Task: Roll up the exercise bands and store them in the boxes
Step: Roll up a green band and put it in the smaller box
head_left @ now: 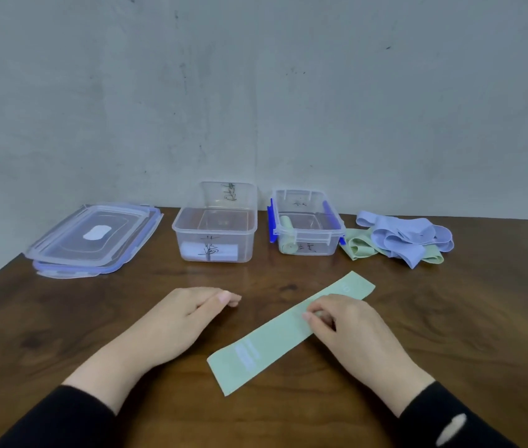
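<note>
A flat green exercise band (269,344) lies diagonally on the wooden table (450,318), from near centre toward the far right. My right hand (350,331) rests on its far half with fingers curled, fingertips pressing the band. My left hand (182,321) lies on the bare table to the left of the band, fingers relaxed, holding nothing. Two clear boxes stand at the back: the larger box (214,227) holds a white roll, the smaller box with blue clips (308,227) holds a rolled green band (288,234).
A heap of loose purple and green bands (401,240) lies at the back right beside the smaller box. Two stacked clear lids (94,237) sit at the back left. A grey wall stands behind the table.
</note>
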`<state>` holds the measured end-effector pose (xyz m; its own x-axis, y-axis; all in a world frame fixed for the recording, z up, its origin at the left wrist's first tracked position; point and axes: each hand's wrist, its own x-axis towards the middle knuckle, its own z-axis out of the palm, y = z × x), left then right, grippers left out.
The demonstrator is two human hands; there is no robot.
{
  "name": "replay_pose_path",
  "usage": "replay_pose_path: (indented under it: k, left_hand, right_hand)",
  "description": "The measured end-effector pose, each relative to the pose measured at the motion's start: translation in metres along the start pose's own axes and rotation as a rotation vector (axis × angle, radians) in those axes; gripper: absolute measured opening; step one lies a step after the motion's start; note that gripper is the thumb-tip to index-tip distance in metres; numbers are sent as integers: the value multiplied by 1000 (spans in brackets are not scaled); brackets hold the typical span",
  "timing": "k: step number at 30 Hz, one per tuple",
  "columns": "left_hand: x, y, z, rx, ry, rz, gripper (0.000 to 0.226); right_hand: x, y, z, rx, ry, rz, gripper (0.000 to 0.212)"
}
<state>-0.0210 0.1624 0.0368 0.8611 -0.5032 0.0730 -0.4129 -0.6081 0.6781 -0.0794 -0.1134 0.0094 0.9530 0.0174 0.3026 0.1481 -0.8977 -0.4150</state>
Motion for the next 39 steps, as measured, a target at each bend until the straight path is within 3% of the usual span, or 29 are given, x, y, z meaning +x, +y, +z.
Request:
replay_pose_path:
  k: [6, 12, 19, 23, 39]
  left_hand:
    - [1, 21, 22, -27, -125, 114, 31]
    - [7, 16, 30, 95, 10, 107, 29]
    - [13, 17, 42, 230, 36, 102, 39]
    - [17, 14, 44, 244, 118, 86, 37]
    - [45, 9, 52, 310, 112, 4, 44]
  right_hand:
    - [3, -9, 3, 26, -2, -72, 13]
    - [0, -13, 0, 71, -43, -31, 21]
    - [2, -15, 11, 1, -134, 5, 54]
    - [4, -17, 16, -15, -179, -26, 56]
    - [40, -18, 26, -11, -201, -23, 57]
